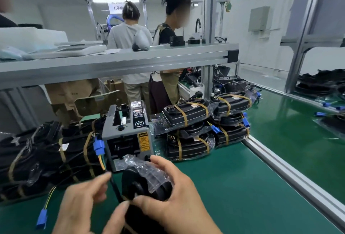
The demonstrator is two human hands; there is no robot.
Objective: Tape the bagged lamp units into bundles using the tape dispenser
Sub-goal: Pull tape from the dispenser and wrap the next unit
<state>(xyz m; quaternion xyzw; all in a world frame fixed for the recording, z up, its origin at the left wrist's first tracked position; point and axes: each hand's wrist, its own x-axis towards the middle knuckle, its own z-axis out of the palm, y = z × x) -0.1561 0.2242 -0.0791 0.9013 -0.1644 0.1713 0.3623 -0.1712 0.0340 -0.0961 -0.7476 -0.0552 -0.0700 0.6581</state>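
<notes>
I've got a single wide-angle view, worn on the head, facing forward and down along the green bench mat (233, 187). It sits close over the left hand (80, 207), right hand (179, 196) and black lamp unit in its clear plastic bag (141, 183) at bottom centre; the grey box-shaped tape dispenser (127, 136) lies just beyond, mid-frame.

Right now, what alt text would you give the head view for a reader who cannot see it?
Two bare hands are on a bagged lamp over a green mat: the right hand grips it, the left hand is at its black cable. A grey tape dispenser stands behind, with stacks of taped bundles on both sides and two people beyond a shelf.
</notes>
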